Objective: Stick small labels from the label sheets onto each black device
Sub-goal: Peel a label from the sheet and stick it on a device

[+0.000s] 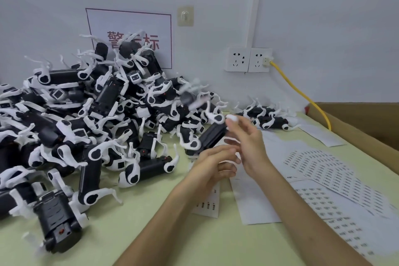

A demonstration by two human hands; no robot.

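Note:
A large pile of black devices (90,114) with white legs fills the left half of the green table. One blurred device (191,98) is in the air above the pile's right edge, touching neither hand. Another device (210,136) lies at the pile's edge, just behind my fingers. My right hand (246,142) is raised with its fingers spread, a white cover on one fingertip, and it holds nothing. My left hand (216,164) sits just below it, fingers loosely curled and empty. Label sheets (323,168) lie to the right of my hands. A small label strip (207,205) lies under my left forearm.
A small group of devices (269,120) lies at the back right of the table. An open cardboard box (367,127) borders the table's right edge. A yellow cable (302,93) runs from the wall sockets (248,59) down behind the box. A red-framed sign hangs behind the pile.

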